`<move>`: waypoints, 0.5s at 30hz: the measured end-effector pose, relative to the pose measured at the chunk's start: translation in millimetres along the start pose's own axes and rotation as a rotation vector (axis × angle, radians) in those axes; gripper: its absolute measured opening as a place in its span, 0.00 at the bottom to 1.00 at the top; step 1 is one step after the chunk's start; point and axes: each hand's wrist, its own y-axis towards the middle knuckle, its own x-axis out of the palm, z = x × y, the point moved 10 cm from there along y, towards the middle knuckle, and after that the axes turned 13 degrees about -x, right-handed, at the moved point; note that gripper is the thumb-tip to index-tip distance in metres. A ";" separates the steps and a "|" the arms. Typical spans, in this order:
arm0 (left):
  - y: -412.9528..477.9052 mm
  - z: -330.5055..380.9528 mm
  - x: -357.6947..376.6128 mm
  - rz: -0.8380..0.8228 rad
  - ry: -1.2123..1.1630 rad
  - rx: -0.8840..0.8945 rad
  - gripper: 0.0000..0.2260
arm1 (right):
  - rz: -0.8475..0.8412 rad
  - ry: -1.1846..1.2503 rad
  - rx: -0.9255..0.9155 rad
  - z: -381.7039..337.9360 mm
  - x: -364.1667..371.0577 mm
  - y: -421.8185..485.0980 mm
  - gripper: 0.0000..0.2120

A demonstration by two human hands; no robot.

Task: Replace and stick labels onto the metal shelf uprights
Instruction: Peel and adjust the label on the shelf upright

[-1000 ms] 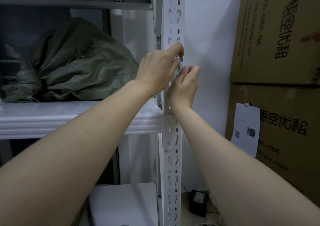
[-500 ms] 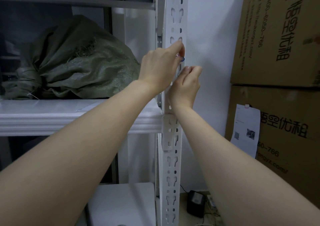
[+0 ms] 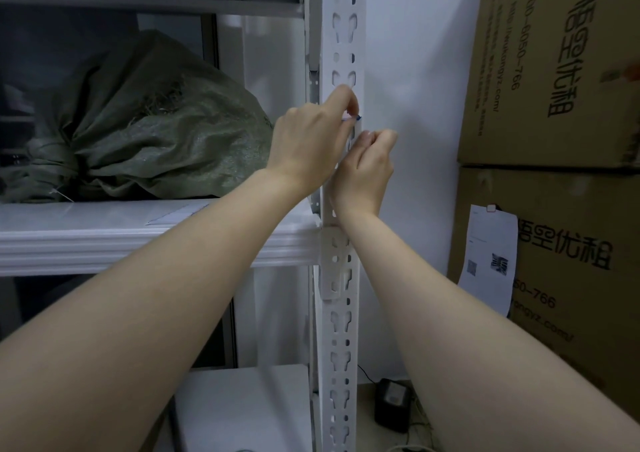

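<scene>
A white perforated metal upright runs down the middle of the view. A small white label with a blue corner sits against its front face, mostly hidden by fingers. My left hand pinches the label's top edge between thumb and forefinger. Just below and to the right, my right hand presses curled fingertips on the label's lower part against the upright.
A white shelf board holds a green woven sack at the left. Two stacked cardboard boxes with a paper sheet stand at the right. A black adapter lies on the floor by the wall.
Both hands stay on the label at the upright. The left fingertips have shifted slightly along the label's top edge; the view has drifted a little.
</scene>
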 end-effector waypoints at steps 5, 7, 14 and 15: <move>-4.3 0.8 -1.1 0.025 0.019 0.037 0.13 | 0.012 -0.003 0.001 2.8 0.2 -0.2 0.09; -3.2 -0.2 -0.4 0.011 0.023 0.030 0.13 | 0.019 0.001 -0.011 1.6 -0.3 -0.1 0.09; 1.2 0.9 -4.7 0.009 0.010 0.022 0.11 | 0.013 -0.003 -0.018 0.4 0.0 0.0 0.09; 2.2 1.8 -5.1 0.011 0.017 0.030 0.10 | 0.011 -0.003 -0.017 0.5 0.2 0.2 0.09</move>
